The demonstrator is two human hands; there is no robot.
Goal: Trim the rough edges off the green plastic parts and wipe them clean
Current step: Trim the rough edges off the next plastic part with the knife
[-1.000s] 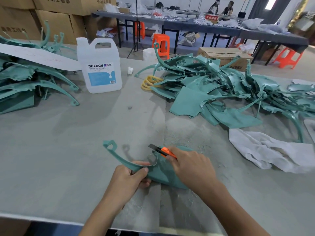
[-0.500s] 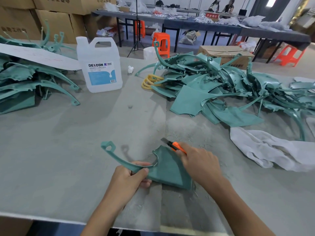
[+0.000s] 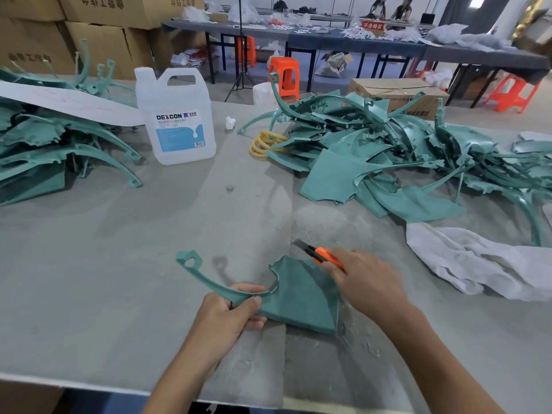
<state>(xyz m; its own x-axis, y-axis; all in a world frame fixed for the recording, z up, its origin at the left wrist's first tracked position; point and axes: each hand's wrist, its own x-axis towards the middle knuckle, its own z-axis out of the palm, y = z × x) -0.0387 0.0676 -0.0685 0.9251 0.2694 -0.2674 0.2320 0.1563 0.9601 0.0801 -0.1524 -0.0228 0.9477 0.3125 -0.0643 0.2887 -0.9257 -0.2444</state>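
Green part (image 3: 301,300) pinched in left grip (image 3: 227,315); right grip (image 3: 364,282) clasps knife (image 3: 321,254); jug (image 3: 179,121) upright beyond.

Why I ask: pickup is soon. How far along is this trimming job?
Done: shavings and a stack at left suggest some parts trimmed. In hand: left hand grips one green part, right hand holds the knife by its edge. Left: the big pile, and wiping with the cloth.

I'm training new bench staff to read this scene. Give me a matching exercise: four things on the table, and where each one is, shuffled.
1 utility knife
2 DEXCON jug
3 white cloth
4 nearest green part

a gripped by left hand
b lying crumpled at right
c standing upright at back left
d held in right hand

Pairs: 1-d, 2-c, 3-b, 4-a
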